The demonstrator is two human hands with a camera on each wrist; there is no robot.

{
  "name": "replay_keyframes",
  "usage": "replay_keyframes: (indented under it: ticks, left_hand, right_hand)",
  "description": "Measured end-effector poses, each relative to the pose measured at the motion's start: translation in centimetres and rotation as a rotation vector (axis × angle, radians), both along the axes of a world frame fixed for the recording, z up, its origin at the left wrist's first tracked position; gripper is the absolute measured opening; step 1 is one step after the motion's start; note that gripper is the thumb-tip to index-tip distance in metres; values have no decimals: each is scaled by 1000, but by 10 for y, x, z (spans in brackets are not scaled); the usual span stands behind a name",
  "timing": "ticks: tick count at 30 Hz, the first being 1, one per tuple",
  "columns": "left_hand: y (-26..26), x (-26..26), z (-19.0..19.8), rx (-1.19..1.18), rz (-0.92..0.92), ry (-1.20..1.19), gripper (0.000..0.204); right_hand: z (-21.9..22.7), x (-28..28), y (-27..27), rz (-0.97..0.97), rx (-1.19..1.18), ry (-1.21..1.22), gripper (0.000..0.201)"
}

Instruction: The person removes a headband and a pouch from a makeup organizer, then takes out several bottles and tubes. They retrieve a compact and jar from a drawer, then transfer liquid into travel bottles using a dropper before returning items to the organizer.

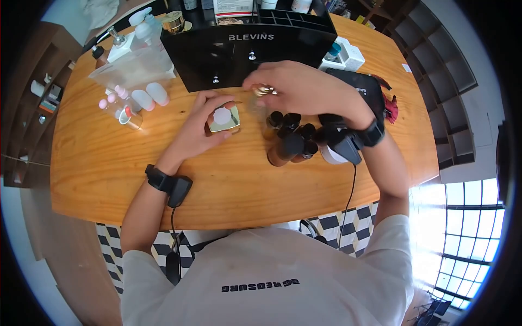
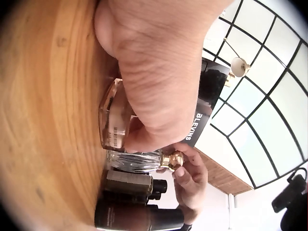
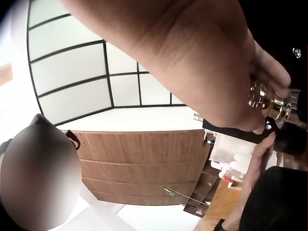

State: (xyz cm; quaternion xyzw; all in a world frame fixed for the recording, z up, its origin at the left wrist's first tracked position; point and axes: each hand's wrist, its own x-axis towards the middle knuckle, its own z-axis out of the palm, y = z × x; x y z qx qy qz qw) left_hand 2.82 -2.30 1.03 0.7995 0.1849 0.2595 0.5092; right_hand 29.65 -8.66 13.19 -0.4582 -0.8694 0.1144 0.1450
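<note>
My left hand [image 1: 194, 126] holds a square glass bottle [image 1: 224, 119] with a pale round top, its thumb and fingers around the sides. In the left wrist view that bottle [image 2: 111, 118] stands on the wood, partly covered by the hand. My right hand [image 1: 304, 87] grips the gold cap [image 1: 265, 91] of a clear ribbed glass perfume bottle [image 2: 134, 161], which stands upright beside the square one. The right wrist view shows the fingers around this gold cap [image 3: 264, 102]. Several dark bottles [image 1: 286, 149] stand just right of the clear bottle.
A black drawer organizer [image 1: 206, 60] marked BLEVINS spans the back of the wooden table [image 1: 109, 185]. On the left are small pink-capped bottles [image 1: 117, 103], pale oval items [image 1: 149, 98] and a clear bin [image 1: 133, 70]. A black case [image 1: 364, 89] lies right.
</note>
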Motion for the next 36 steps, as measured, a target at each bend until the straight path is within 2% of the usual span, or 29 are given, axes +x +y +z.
replay_keyframes:
  ticks: [1, 3, 6, 14, 16, 18, 20, 23, 25, 26, 28, 30, 31, 32, 35, 36]
  left_hand:
    - [-1, 1, -2, 1, -11, -4, 71]
    - [-3, 4, -5, -42, 17, -171, 70]
    - [1, -3, -6, -11, 72, -138, 71]
    - [6, -7, -5, 31, 49, -124, 75]
    - [4, -7, 0, -4, 35, -131, 74]
    - [4, -9, 3, 167, 84, 9, 72]
    - [3, -9, 5, 189, 75, -5, 70]
    - [2, -9, 3, 178, 48, -75, 66]
    - [4, -7, 0, 147, 29, -138, 65]
    - [4, -7, -2, 107, 13, -164, 63]
    - [5, -9, -2, 74, 18, -197, 60]
    - [2, -9, 1, 9, 29, -145, 50]
    - [1, -8, 1, 11, 33, -145, 50]
    - [1, -7, 2, 4, 8, -153, 52]
    - [1, -4, 1, 13, -22, -171, 57]
    - [1, -4, 0, 26, -19, -174, 59]
  right_hand:
    - [3, -7, 6, 34, -79, 2, 29]
    - [7, -20, 12, 92, -163, 42, 26]
    - [13, -38, 13, 92, -233, -26, 26]
    - [27, -68, -16, 85, -388, -1, 25]
    - [12, -67, -16, 168, -320, 71, 26]
    - [10, -67, -22, 176, -311, 118, 27]
    - [9, -67, -26, 184, -302, 169, 28]
    - [12, -63, -32, 182, -276, 122, 31]
    - [28, -50, -41, 77, -94, 205, 28]
    - [28, -37, -43, 79, -94, 203, 28]
    - [31, -2, -38, -73, 140, 337, 23]
    - [30, 25, -35, -198, 107, 175, 23]
    - [25, 36, -34, -222, 93, -1, 31]
    - [17, 38, -31, -222, 94, -1, 31]
    - [-8, 44, -21, -311, -21, -270, 45]
    - [-15, 47, -17, -309, -17, -273, 45]
